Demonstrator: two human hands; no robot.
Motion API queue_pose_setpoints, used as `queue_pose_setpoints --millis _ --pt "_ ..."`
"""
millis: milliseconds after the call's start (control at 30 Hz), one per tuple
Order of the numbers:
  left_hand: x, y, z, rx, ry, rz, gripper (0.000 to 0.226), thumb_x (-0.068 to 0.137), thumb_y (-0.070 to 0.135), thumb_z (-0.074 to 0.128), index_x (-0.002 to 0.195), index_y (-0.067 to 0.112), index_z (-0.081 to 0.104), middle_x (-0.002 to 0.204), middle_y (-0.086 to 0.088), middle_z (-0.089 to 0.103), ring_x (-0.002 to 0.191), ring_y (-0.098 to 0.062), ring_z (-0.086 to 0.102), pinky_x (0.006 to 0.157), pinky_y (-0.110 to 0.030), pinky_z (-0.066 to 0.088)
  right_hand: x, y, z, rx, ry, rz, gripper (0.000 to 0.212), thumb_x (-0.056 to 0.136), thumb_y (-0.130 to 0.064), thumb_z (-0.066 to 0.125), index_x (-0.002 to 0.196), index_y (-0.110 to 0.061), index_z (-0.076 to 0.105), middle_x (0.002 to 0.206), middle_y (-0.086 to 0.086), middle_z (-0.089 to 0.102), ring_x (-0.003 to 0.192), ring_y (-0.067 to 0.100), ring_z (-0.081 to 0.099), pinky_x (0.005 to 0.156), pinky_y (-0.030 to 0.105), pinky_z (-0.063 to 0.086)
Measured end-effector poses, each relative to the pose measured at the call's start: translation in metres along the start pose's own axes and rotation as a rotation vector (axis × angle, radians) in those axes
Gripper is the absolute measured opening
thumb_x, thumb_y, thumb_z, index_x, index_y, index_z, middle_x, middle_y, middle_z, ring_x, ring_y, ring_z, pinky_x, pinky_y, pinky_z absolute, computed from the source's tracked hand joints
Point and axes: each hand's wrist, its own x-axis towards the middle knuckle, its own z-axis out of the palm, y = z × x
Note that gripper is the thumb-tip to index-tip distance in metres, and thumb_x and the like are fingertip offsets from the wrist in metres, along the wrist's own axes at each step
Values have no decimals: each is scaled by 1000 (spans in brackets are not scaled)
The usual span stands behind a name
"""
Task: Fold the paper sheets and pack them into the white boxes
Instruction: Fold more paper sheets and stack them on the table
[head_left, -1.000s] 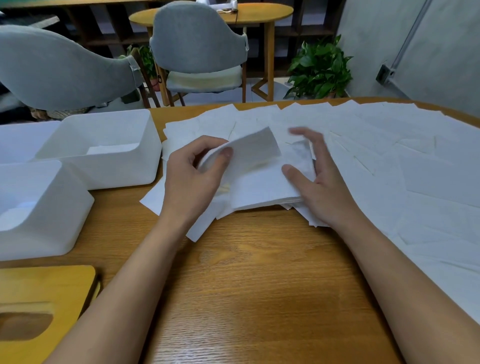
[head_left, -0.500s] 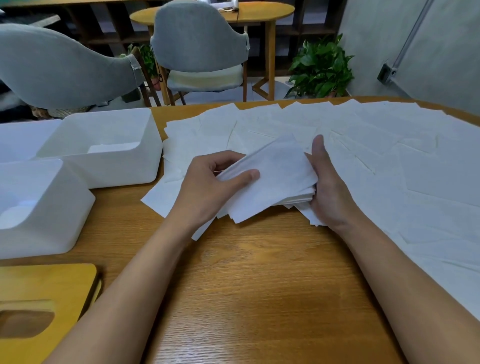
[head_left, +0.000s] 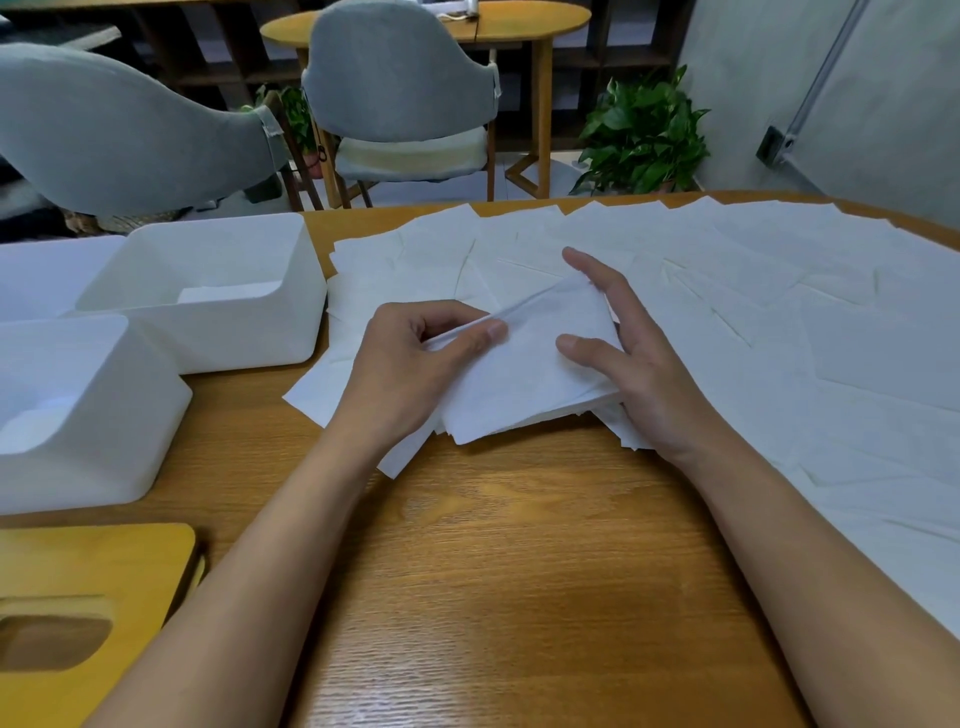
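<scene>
The sheet (head_left: 524, 374), atop the pile (head_left: 727, 291), is pinched at its left edge by the left hand (head_left: 410, 369) and pressed by the spread right hand (head_left: 639, 364); the boxes (head_left: 244, 343) are set leftward, nearer the left hand.

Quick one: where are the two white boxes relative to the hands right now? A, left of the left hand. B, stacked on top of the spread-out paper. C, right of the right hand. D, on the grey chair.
A: the near white box and the far white box both stand on the wooden table, left of the left hand, which pinches the folded sheet.
</scene>
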Motion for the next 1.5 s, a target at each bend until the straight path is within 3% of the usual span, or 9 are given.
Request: queue_pose_setpoints --millis 233,433,633,833,1000,1067,1233,1367,1500 --pt "-1 2 0 5 -46 36 8 95 32 75 94 28 82 92 19 77 91 -2 71 67 -13 51 1 -2 -1 16 -40 -9 73 90 -32 59 158 -39 35 157 -27 37 138 -13 41 101 3 36" --pt "-1 1 1 -4 -36 40 12 95 32 75 97 23 82 93 16 78 91 -3 72 68 -16 53 -2 -3 1 -60 -24 -5 71 93 -34 64 156 -49 33 158 -30 36 142 -11 36 115 17 34" --pt "-1 -1 2 12 28 26 16 93 39 77 100 25 80 90 4 78 87 -14 74 67 -38 58 -1 -3 2 -110 4 12 68 100 -29 68 153 -56 34 161 -27 33 146 0 35 124 41 34" --pt "-1 -10 6 288 235 110 31 90 46 79 117 34 71 104 15 65 94 0 60 71 -9 43 0 -1 2 -93 103 -19 69 101 -9 65 156 -42 36 157 -25 37 131 -25 36 99 -2 32" --pt "1 -3 5 -154 30 -119 40 91 56 70 129 43 65 120 21 65 102 14 62 78 -10 53 3 4 -5 205 107 -1 72 95 -17 69 152 -50 41 157 -8 48 141 16 52 118 50 43" --pt "1 -2 6 -274 -44 -172 39 91 50 73 129 44 66 118 19 68 102 7 67 81 -20 58 3 3 -6 177 101 -5 73 94 -21 70 151 -52 38 159 -7 45 142 17 50 119 53 42" --pt "2 -7 2 -34 65 -89 36 94 41 75 128 47 64 126 33 51 96 21 53 72 -5 47 3 2 -6 158 -50 25 59 92 -28 70 145 -48 53 152 -11 51 138 22 53 116 57 43" --pt "4 -7 -3 64 40 -24 42 94 41 75 134 46 60 130 35 49 108 14 52 82 -9 47 1 2 -3 84 -81 68 29 96 -22 69 120 -34 79 133 -14 69 128 13 60 109 40 47" --pt "1 -12 -8 224 72 39 47 96 44 72 139 45 53 117 29 57 103 7 56 80 -8 50 -1 4 0 3 39 60 33 99 -4 65 113 -29 82 117 -17 75 104 4 68 83 18 52"
